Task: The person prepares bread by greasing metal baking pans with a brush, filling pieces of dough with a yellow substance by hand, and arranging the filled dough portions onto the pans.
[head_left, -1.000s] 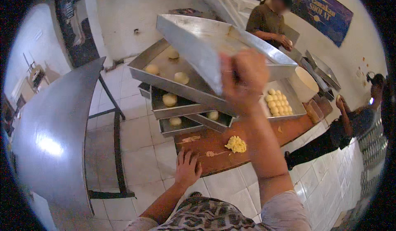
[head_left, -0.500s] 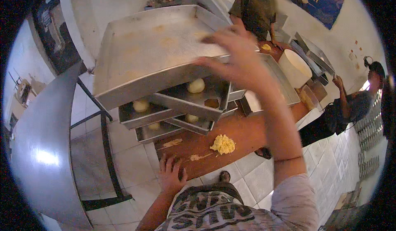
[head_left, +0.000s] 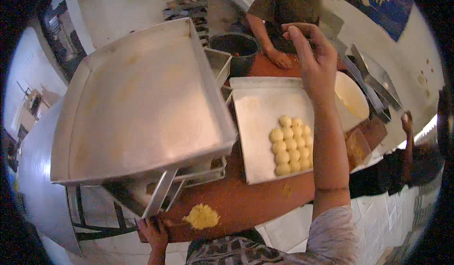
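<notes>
A large empty metal tray [head_left: 142, 99] sits atop crooked stacked trays [head_left: 161, 191] on the reddish-brown work table [head_left: 255, 201]. My right hand [head_left: 312, 49] is raised right of it, above another tray [head_left: 255, 99], its fingers loosely bent with nothing visible in them. Pale yellow dough balls [head_left: 293, 144] lie in rows in that tray, partly hidden by my forearm. My left hand [head_left: 153, 229] rests at the table's near edge beside the lowest trays, fingers apart. A crumbly yellow pile [head_left: 201, 216] lies to its right.
A co-worker [head_left: 283, 4] leans over the far side, a hand [head_left: 279, 59] on the table near a dark pot [head_left: 222, 37]. A white tub [head_left: 350, 94] and leaning trays [head_left: 378, 80] stand right. Another person [head_left: 378, 175] is at the right, a curved metal sheet [head_left: 35, 146] left.
The tray my right hand was lifting now lies flat atop the stack; that hand has let go and moved up and right. The view has shifted, showing more of the dough-ball tray.
</notes>
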`<state>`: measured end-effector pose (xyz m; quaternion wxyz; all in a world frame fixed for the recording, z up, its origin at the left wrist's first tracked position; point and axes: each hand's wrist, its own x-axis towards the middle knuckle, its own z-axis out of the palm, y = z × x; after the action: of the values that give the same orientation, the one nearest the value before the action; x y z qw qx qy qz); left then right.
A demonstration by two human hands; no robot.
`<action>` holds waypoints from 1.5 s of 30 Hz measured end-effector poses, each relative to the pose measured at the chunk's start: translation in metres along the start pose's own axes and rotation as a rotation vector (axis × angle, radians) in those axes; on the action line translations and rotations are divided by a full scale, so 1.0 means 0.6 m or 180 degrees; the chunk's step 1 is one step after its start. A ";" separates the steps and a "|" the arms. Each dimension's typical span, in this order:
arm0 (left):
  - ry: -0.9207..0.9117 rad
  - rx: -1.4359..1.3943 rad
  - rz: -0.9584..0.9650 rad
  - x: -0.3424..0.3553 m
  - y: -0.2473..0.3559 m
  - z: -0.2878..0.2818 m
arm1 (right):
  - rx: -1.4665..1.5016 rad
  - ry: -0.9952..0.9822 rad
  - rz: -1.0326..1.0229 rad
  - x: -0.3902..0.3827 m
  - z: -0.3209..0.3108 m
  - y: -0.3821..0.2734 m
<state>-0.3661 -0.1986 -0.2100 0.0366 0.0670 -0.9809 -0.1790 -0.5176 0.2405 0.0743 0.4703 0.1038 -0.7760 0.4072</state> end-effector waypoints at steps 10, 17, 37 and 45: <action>-0.0062 0.0726 -0.1110 0.003 0.020 0.057 | -0.2183 -0.2824 -0.0149 0.165 0.167 0.603; -0.0574 0.0496 -0.1694 -0.009 -0.030 0.067 | -0.1177 -0.4029 0.1182 0.139 0.291 0.596; 0.3291 0.1043 0.0526 0.172 0.136 -0.359 | 0.0939 -0.3826 0.0092 0.239 0.285 0.091; 0.2409 -0.0184 0.1619 0.250 0.083 -0.390 | 0.0780 -0.3952 0.0663 0.155 0.184 -0.058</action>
<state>-0.4980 -0.2551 0.0333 0.4371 -0.1163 -0.8784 -0.1546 -0.6198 0.1579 0.1440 -0.1239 0.2973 -0.8578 0.4006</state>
